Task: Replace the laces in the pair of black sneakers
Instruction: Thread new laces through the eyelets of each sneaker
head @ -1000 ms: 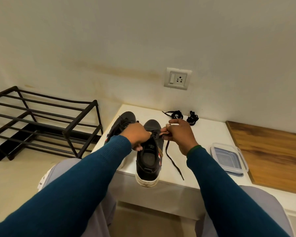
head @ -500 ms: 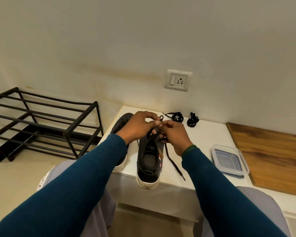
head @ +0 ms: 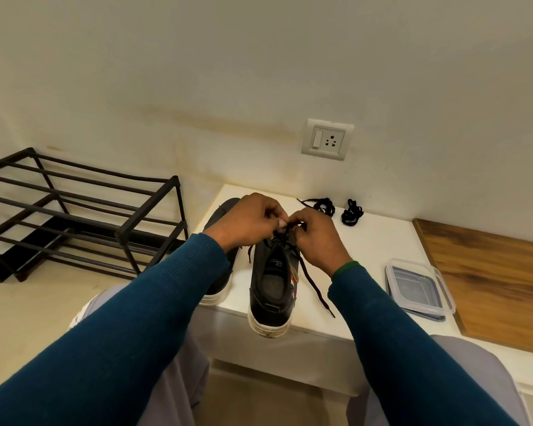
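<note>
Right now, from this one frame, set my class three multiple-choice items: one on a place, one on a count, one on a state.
1. Where is the box relative to the sneakers? A) left B) right C) behind
2. How many lace bundles lie by the wall? A) one B) four C) two
3. What are the left hand and right hand doing? A) pinching the lace B) lying flat C) lifting the box

1 B: it lies to their right.
2 C: two separate bundles show.
3 A: curled fingers of both meet on the lace.
</note>
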`<state>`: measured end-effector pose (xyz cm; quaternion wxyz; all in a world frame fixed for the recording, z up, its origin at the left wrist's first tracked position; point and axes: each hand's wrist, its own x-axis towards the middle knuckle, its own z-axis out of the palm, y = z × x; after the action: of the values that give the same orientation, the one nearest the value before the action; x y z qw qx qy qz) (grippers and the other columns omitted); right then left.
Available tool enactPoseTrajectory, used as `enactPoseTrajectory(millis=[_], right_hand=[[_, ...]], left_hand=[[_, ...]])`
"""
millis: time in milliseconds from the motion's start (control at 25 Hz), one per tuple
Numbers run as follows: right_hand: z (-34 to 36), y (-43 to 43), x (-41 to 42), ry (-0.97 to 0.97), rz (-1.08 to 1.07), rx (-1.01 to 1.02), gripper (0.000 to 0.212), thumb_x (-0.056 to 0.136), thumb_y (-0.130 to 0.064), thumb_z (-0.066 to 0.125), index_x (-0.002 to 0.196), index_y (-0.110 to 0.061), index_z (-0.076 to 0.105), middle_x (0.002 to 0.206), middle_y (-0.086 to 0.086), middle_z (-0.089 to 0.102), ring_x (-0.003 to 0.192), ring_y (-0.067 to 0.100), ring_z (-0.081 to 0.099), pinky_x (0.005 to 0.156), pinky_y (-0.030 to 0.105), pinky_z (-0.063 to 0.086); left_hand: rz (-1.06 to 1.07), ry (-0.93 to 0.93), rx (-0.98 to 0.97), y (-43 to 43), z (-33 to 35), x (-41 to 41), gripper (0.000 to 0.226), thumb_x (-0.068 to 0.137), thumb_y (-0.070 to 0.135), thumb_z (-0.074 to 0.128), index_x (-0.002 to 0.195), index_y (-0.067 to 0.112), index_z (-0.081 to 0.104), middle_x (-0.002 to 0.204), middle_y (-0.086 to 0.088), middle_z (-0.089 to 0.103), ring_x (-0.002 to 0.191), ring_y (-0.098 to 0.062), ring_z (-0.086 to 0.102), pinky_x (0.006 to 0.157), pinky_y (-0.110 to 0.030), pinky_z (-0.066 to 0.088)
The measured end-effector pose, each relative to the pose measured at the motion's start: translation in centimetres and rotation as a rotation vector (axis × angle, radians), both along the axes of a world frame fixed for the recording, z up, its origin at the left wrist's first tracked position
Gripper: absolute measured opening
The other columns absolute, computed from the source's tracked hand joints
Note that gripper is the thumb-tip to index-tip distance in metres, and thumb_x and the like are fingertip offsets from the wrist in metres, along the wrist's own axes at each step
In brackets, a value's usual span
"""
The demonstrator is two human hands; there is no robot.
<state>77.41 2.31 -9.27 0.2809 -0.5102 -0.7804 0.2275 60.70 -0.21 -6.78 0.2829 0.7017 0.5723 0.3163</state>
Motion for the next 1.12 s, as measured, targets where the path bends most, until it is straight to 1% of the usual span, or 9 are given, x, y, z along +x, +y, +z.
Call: enactPoseTrajectory(millis=[160, 320, 480, 560, 640, 760, 920, 1040, 1120], right_hand=[[-0.1, -0.5, 0.3, 0.287, 0.089, -0.200, 0.019, 0.083, 0.005, 0.065, 0.076, -0.012, 0.071, 0.082, 0.004, 0.071, 0.082, 0.019, 0.067, 0.086, 0.042, 0.057], [0.0, -0.9, 0.0, 0.451, 0.033, -0.186, 0.026, 0.074, -0.014, 0.086, 0.094, -0.015, 0.069, 0.086, 0.005, 0.071, 0.073, 0.013, 0.065, 0.072, 0.034, 0.057], [2.1, -1.2, 0.4, 0.803, -0.057, -0.049, 0.009, 0.095, -0.023, 0.065, 0.094, -0.018, 0.072, 0.086, 0.003, 0.073, 0.089, 0.024, 0.070, 0.086, 0.047, 0.059], [3.4, -0.6, 1.7, 1.198, -0.038, -0.234, 0.031, 0.102, -0.032, 0.051, 0.093, -0.007, 0.066, 0.066, 0.008, 0.061, 0.068, 0.029, 0.064, 0.079, 0.047, 0.059], [4.1, 0.7, 3.2, 1.335, -0.214, -0.398, 0.038, 0.106, -0.036, 0.040, 0.093, -0.005, 0.059, 0.054, 0.002, 0.041, 0.048, 0.019, 0.043, 0.060, 0.037, 0.054], [2.4, 2.0, 4.7, 1.078, -0.561, -0.638, 0.024, 0.104, -0.014, 0.031, 0.088, -0.013, 0.050, 0.057, 0.000, 0.034, 0.044, 0.014, 0.025, 0.048, 0.027, 0.037], [-0.2, 1.5, 4.7, 0.644, -0.562, -0.884, 0.016, 0.104, -0.007, 0.038, 0.114, -0.003, 0.049, 0.088, 0.016, 0.050, 0.068, 0.026, 0.053, 0.071, 0.043, 0.054], [-0.7, 0.8, 3.6, -0.098, -0.428, -0.600, 0.039, 0.100, -0.024, 0.056, 0.131, -0.001, 0.051, 0.120, 0.017, 0.059, 0.111, 0.033, 0.060, 0.099, 0.042, 0.050], [-0.3, 0.4, 3.1, -0.130, -0.293, -0.361, 0.037, 0.099, -0.028, 0.059, 0.127, -0.004, 0.061, 0.126, 0.012, 0.063, 0.116, 0.028, 0.059, 0.097, 0.036, 0.048]], left_hand=[[0.088, -0.092, 0.047, 0.4, -0.2, -0.5, 0.012, 0.093, 0.012, 0.065, 0.091, 0.021, 0.072, 0.074, 0.008, 0.070, 0.059, -0.001, 0.065, 0.066, -0.020, 0.051], [0.088, -0.095, 0.016, 0.5, -0.6, -0.5, 0.010, 0.093, 0.010, 0.065, 0.094, 0.013, 0.075, 0.074, 0.006, 0.071, 0.057, 0.003, 0.064, 0.063, -0.016, 0.052], [0.091, -0.064, 0.019, 0.9, -0.7, -1.6, 0.008, 0.089, 0.023, 0.070, 0.093, 0.026, 0.076, 0.079, 0.008, 0.074, 0.074, -0.006, 0.070, 0.079, -0.031, 0.058], [0.144, 0.076, 0.065, 0.9, -0.1, -2.3, 0.011, 0.090, 0.025, 0.070, 0.098, 0.023, 0.078, 0.090, 0.006, 0.074, 0.086, -0.010, 0.069, 0.084, -0.031, 0.055], [0.248, 0.399, 0.134, 0.7, 0.7, -2.9, 0.018, 0.093, 0.035, 0.065, 0.100, 0.022, 0.076, 0.097, 0.001, 0.071, 0.092, -0.018, 0.065, 0.077, -0.031, 0.050], [0.333, 0.814, 0.106, -0.2, 1.7, -3.0, 0.024, 0.093, 0.037, 0.058, 0.095, 0.017, 0.071, 0.084, -0.001, 0.059, 0.078, -0.023, 0.058, 0.064, -0.030, 0.041], [0.265, 0.916, -0.049, -1.3, 2.0, -2.2, 0.026, 0.088, 0.042, 0.059, 0.083, 0.017, 0.061, 0.072, 0.004, 0.048, 0.075, -0.019, 0.056, 0.063, -0.030, 0.040], [0.084, 0.878, -0.047, -1.2, 0.6, -1.3, 0.038, 0.087, 0.034, 0.060, 0.121, 0.017, 0.065, 0.110, -0.001, 0.061, 0.107, -0.023, 0.058, 0.079, -0.035, 0.051], [-0.021, 0.663, -0.071, -0.9, -0.3, -0.5, 0.047, 0.090, 0.021, 0.060, 0.137, 0.021, 0.057, 0.134, -0.001, 0.058, 0.125, -0.022, 0.053, 0.101, -0.037, 0.048]])
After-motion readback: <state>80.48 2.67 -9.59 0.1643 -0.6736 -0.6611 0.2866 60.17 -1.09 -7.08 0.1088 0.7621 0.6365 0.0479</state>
